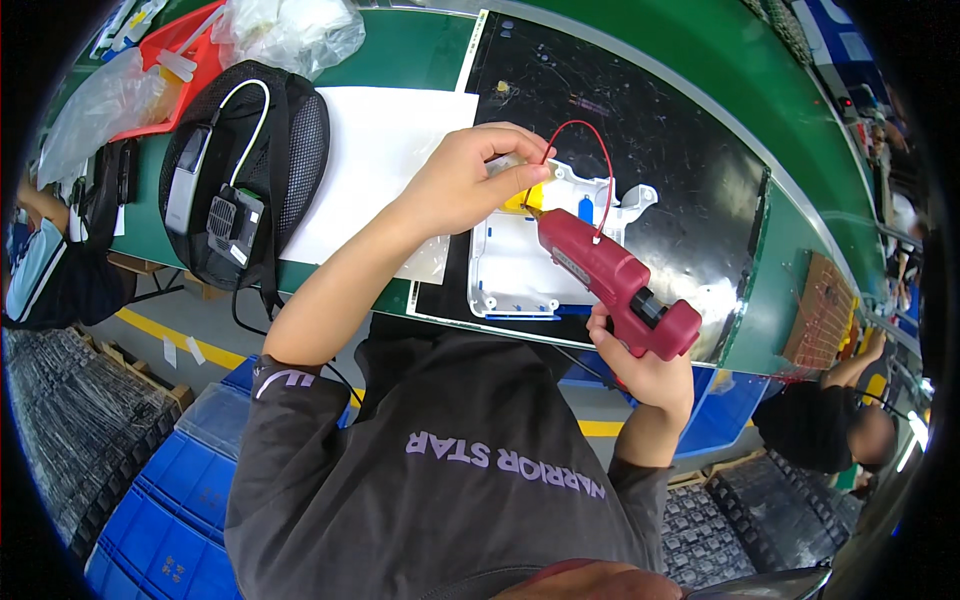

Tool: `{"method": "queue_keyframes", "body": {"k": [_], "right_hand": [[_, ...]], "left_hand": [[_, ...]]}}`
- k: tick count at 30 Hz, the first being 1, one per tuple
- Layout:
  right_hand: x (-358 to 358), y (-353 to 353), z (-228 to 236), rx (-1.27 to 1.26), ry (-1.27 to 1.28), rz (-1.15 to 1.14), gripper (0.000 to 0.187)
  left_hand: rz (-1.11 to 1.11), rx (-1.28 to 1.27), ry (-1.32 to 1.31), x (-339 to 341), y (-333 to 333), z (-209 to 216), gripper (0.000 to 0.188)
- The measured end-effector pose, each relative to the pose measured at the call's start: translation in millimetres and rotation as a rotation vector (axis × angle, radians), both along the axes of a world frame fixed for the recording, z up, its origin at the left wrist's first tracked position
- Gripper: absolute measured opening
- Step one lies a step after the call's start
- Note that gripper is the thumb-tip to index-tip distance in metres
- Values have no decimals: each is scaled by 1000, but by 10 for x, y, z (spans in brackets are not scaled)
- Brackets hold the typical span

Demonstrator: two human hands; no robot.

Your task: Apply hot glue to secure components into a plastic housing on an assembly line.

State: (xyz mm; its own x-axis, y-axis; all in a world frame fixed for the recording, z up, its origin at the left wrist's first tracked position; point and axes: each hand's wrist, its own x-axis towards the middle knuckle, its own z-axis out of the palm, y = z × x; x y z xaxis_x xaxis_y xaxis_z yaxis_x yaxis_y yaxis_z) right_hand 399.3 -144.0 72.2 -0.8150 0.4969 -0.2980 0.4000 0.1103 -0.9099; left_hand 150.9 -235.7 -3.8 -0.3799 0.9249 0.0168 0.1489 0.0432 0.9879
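A white plastic housing (515,265) with blue bits lies on the black mat in front of me, a yellow piece (524,197) at its upper left. My left hand (480,180) is over its upper left corner, thumb and fingers pinched on a thin red wire (585,124). The wire arches up to the right, and its pale end shows against the glue gun. My right hand (645,372) grips this dark red glue gun (610,270) from below. Its nozzle points at the yellow piece, close to my left fingertips; whether it touches is unclear.
Left of the black mat (660,130) lies white paper (365,150). Beyond it are a black mesh bag (300,140) with devices on it and a red bin (195,60) with plastic bags. A brown board (822,312) is at the right; other people sit at both sides.
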Motion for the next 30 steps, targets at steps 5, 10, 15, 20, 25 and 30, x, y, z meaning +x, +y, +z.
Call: {"method": "queue_keyframes", "body": {"k": [5,10,15,20,25,30], "right_hand": [[17,-3,5,-9,-17,-14,20],[48,22,-26,-21,21,-8,21],[69,19,-31,-42,8,-10,22],[67,45,-29,-41,32,-17,23],[69,69,-30,-62,40,-26,22],[47,101,-6,-77,48,-29,21]], "left_hand": [[1,-2,1,5,-4,15,18],[-19,33,46,-4,-26,40,16],[-26,77,-20,-34,-52,27,19],[-45,73,-38,-33,-63,48,17],[-57,63,-25,-38,-68,54,16],[-80,121,-4,-41,-72,13,16]]}}
